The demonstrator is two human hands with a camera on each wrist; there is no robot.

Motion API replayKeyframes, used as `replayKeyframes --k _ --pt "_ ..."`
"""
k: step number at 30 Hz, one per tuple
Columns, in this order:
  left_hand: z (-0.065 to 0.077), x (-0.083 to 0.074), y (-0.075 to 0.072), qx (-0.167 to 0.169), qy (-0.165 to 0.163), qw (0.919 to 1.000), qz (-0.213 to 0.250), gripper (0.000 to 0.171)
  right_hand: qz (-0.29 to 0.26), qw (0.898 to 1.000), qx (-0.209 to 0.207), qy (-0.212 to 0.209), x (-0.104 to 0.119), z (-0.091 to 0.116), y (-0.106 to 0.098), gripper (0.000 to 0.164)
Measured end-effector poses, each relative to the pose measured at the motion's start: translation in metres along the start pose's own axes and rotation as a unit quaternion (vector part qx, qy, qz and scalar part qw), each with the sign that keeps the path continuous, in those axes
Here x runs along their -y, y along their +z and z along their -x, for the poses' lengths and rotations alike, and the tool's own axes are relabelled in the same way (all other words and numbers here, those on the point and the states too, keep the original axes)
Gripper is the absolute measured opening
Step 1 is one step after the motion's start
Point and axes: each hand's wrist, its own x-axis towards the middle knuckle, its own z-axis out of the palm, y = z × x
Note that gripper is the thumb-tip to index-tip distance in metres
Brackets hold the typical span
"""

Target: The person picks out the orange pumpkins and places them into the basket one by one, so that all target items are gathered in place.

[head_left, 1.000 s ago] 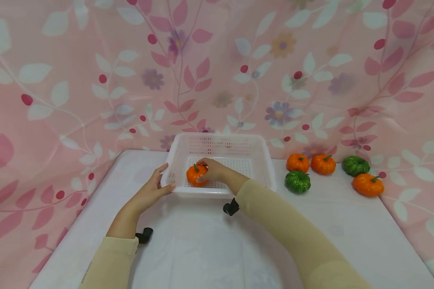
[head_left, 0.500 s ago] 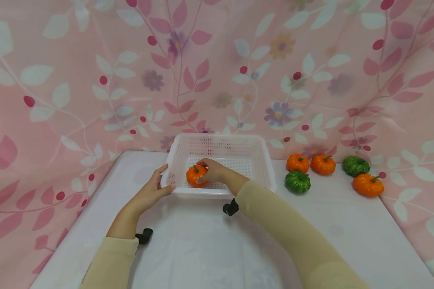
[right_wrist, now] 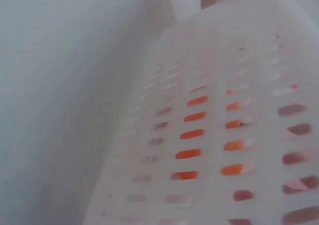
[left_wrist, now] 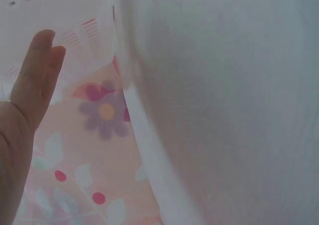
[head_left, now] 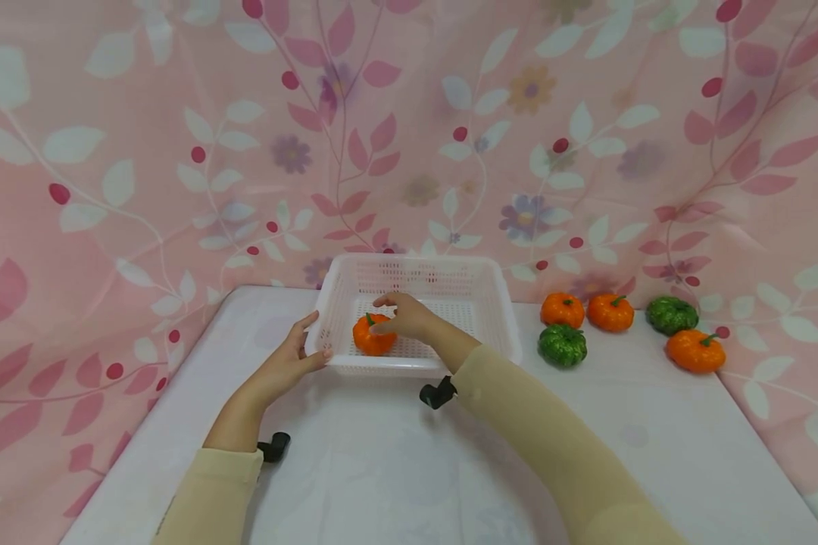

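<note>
A small orange pumpkin (head_left: 373,335) with a green stem sits inside the white plastic basket (head_left: 409,362), near its front left corner. Orange also shows through the slots of the basket wall (right_wrist: 239,185) in the right wrist view. My right hand (head_left: 412,318) is over the basket just right of the pumpkin, fingers lifted off it and spread, thumb overlapping its side. At the basket's left front corner, my left hand (head_left: 288,362) rests with its thumb at the front rim. The left wrist view has the left hand's fingers (left_wrist: 37,70) straight along the outside wall.
To the right of the basket stand orange pumpkins (head_left: 562,310) and green pumpkins (head_left: 563,345), several in all, some near the table's right edge. A white cloth covers the table (head_left: 382,454). Behind it hangs a pink floral curtain (head_left: 409,151).
My right hand has let go of the orange pumpkin; its fingers have opened and moved slightly up and right. The pumpkin stays in the basket. My left hand stays at the basket corner.
</note>
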Motion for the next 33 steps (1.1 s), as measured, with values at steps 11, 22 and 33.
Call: replayKeyframes --k 11,22,33 --pt "0.000 0.000 0.001 -0.002 -0.001 1.0000 -0.009 0.090 0.010 0.996 -0.074 -0.038 0.004 0.025 -0.011 0.041" --pt "-0.002 0.002 -0.001 -0.002 0.000 1.0000 -0.003 0.094 0.005 0.993 -0.107 -0.048 0.006 0.050 -0.019 0.038" --pt "-0.001 0.002 0.000 -0.002 -0.001 1.0000 0.001 0.093 0.002 0.985 -0.149 -0.083 0.005 0.081 -0.037 0.036"
